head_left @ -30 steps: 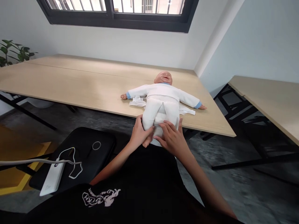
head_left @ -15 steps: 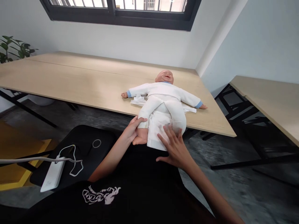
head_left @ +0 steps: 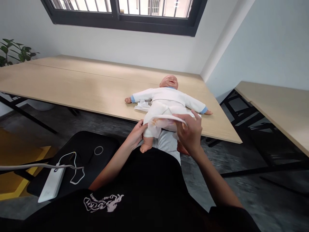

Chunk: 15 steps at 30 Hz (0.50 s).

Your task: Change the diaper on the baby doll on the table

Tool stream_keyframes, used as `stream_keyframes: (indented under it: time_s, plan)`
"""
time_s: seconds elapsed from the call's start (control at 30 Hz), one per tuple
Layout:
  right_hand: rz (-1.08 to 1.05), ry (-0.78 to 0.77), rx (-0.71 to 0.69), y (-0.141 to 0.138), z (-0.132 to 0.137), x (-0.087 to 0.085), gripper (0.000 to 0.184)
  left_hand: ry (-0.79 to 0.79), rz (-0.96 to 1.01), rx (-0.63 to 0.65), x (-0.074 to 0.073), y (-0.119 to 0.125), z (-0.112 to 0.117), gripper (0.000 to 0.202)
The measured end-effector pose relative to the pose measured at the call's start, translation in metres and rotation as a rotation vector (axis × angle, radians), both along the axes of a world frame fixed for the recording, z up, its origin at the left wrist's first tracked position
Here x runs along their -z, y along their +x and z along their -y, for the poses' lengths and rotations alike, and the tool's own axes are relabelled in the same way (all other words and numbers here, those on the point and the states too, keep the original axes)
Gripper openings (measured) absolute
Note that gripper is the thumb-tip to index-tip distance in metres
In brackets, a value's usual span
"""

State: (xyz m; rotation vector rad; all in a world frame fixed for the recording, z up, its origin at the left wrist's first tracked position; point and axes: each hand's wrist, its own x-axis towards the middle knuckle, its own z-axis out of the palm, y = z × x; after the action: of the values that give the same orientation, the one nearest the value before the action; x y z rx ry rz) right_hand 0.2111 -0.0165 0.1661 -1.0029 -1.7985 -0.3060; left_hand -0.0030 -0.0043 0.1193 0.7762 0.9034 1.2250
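A baby doll (head_left: 166,96) in white clothes with blue cuffs lies on its back on the light wooden table (head_left: 84,90), arms spread, legs hanging over the near edge. My left hand (head_left: 136,133) is closed round the doll's left-side lower leg, just above the bare foot (head_left: 145,147). My right hand (head_left: 190,133) is closed on a white cloth flap (head_left: 166,120) lifted up over the doll's hips. A white cloth (head_left: 142,105) lies under the doll's trunk.
A black stool (head_left: 91,158) to my left carries a white power bank (head_left: 49,185) with a cable and a bracelet (head_left: 98,150). A second wooden table (head_left: 277,106) stands to the right. A green plant (head_left: 12,53) is at the far left. Black table frames cross the floor.
My right hand went from lying flat on the doll's lower body to gripping the white flap and lifting it up over the hips. My left hand stays on the leg.
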Motion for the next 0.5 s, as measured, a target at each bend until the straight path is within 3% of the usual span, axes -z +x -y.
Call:
stream_keyframes:
  time_s: [0.13,0.23,0.37,0.5]
  plan:
    - [0.015,-0.094,-0.110,-0.008,-0.055,-0.041,0.025,0.074,-0.144,-0.005,0.012,0.000,-0.006,0.055]
    - [0.009,-0.259,-0.139,-0.007,-0.109,-0.057,0.023,0.109,-0.218,-0.038,0.014,0.000,-0.007,0.052]
    - [-0.120,-0.504,-0.061,0.003,-0.165,-0.052,0.012,0.159,-0.337,-0.035,0.012,0.001,-0.004,0.051]
    - [-0.203,-0.737,0.069,0.013,-0.172,-0.038,0.020,0.248,-0.508,-0.047,0.012,0.002,0.001,0.046]
